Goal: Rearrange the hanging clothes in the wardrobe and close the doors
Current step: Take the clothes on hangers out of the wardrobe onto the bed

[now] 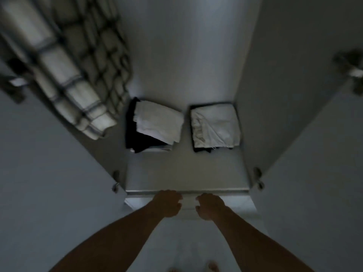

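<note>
While doors point(49, 163) gape, folded piles point(157, 122), hinges point(115, 181)

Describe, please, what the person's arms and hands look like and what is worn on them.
Both forearms are bare, with no sleeves in view. The left hand and the right hand wear no gloves; no watch, ring or bracelet shows, though the picture is dim and blurred.

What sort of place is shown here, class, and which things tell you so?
Probably the inside of a bedroom wardrobe: checked clothes hang at the left, folded piles sit on the shelf, and hinged doors stand open either side.
</note>
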